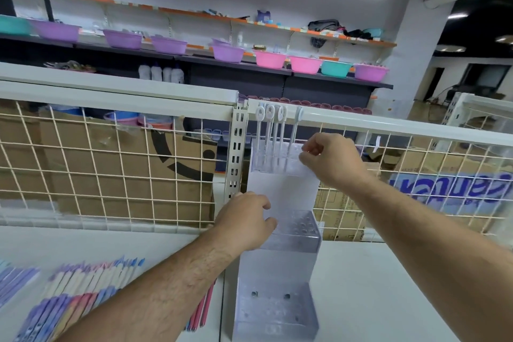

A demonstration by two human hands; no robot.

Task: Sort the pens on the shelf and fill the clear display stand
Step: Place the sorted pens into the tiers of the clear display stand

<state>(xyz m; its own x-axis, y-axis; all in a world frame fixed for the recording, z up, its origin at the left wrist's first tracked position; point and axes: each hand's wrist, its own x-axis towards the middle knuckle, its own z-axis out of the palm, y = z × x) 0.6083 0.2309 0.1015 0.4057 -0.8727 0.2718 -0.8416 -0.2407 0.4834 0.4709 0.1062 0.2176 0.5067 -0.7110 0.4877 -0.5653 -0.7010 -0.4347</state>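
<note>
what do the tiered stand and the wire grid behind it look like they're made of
Display stand: clear, glossy rigid plastic, probably acrylic; the shelf shows through its walls. Wire grid: thin crossed rods, likely metal under a cream coating, though the blur leaves that open; cardboard boxes show between them.

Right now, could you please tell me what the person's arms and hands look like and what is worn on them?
Nothing is worn. The left hand and right hand have no gloves, and no ring, watch or bracelet shows. The forearms are hairy and uncovered as far as the picture's edge; no sleeve comes into view.
</note>
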